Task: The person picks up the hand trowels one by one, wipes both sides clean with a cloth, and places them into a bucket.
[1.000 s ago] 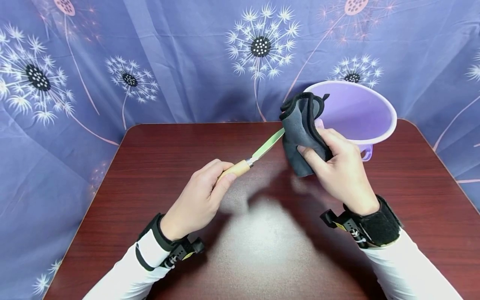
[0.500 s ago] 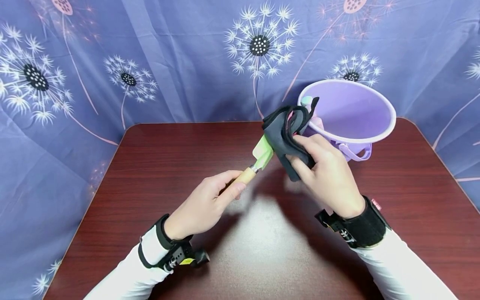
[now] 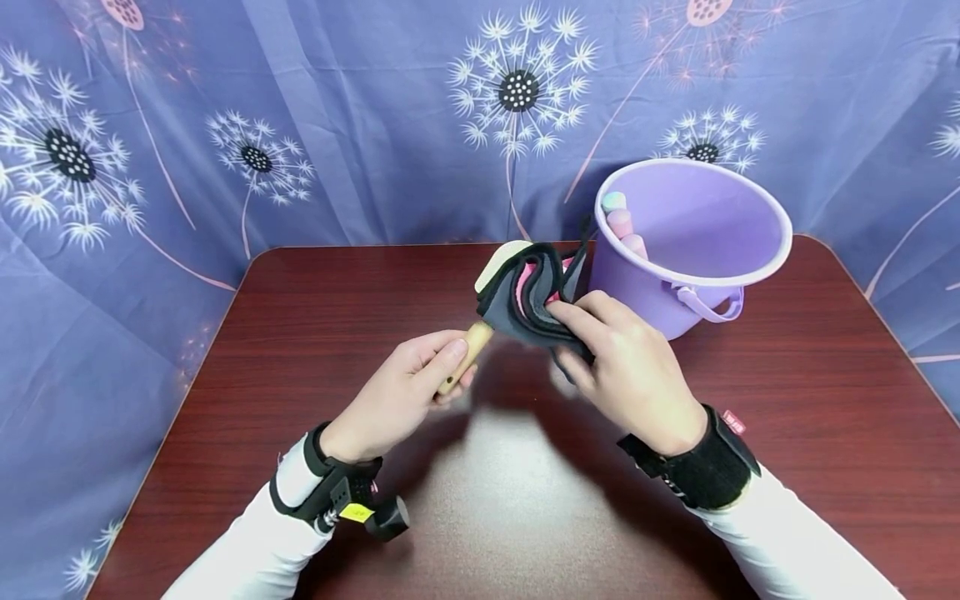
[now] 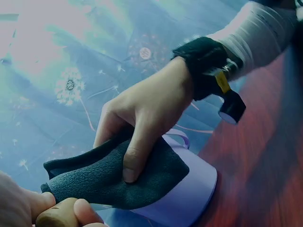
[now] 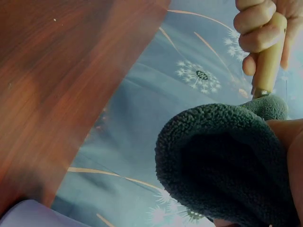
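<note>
My left hand (image 3: 408,387) grips the wooden handle (image 3: 463,362) of a small trowel with a pale green blade. In my right hand (image 3: 637,375) is a folded dark grey cloth (image 3: 517,321) with black edging and some pink inside its folds. The cloth wraps over the trowel's blade (image 3: 501,262), and only a pale green part shows past its far side in the head view. In the left wrist view, the right thumb presses on the cloth (image 4: 104,179). The right wrist view shows the cloth (image 5: 208,123) up close, with the handle (image 5: 269,66) rising from behind it.
A purple bucket (image 3: 637,283) stands at the back right of the brown table (image 3: 360,292), its handle (image 3: 708,304) hanging at the front. Pastel pink and blue-green pieces (image 3: 619,222) lean inside its left rim. A blue dandelion-print curtain (image 3: 375,125) hangs behind.
The cloth has moved left and down from in front of the bucket onto the blade. The trowel has turned and tilted more upright in my left hand. The pastel pieces have come into sight.
</note>
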A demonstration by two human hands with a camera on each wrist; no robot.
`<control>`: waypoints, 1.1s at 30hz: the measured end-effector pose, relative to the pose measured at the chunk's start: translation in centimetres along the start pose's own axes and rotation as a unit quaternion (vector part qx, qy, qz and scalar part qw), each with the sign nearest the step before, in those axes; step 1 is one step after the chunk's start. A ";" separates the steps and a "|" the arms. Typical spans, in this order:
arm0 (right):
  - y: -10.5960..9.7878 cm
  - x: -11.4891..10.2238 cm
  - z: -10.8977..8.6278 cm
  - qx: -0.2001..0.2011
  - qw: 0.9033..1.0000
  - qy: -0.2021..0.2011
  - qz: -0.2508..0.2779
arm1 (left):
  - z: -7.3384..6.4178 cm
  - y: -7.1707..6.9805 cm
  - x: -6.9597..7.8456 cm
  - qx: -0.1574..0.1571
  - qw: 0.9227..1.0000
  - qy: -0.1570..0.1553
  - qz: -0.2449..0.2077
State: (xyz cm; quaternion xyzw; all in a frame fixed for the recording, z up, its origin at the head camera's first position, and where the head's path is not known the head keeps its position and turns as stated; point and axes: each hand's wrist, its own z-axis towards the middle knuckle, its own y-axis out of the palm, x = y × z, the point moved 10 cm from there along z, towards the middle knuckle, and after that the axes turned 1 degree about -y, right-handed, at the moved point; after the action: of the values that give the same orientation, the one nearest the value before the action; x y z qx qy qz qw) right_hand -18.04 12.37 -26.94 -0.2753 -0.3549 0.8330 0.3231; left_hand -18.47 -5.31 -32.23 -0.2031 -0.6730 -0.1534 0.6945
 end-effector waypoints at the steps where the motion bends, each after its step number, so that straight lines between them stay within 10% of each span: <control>1: 0.0 -0.2 0.0 -0.001 1.000 -0.002 0.000 | 0.0 0.0 0.0 0.000 1.000 -0.003 -0.014; 15: -0.9 -1.6 0.0 -0.001 1.000 -0.023 0.001 | 0.1 0.0 0.1 -0.013 0.998 0.002 -0.055; 22: -0.9 -1.7 0.0 -0.005 1.000 -0.016 0.008 | 0.0 0.0 0.6 0.013 0.998 0.027 0.059; 33: -1.1 -1.7 0.0 0.003 1.000 -0.006 0.013 | -0.3 0.7 0.9 0.041 0.972 0.069 0.219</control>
State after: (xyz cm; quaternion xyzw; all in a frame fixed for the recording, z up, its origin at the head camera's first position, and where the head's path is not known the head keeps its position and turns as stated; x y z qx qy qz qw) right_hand -16.58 11.70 -25.74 -0.2741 -0.3511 0.8398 0.3103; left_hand -17.88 -4.82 -31.43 -0.3055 -0.5683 0.0161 0.7639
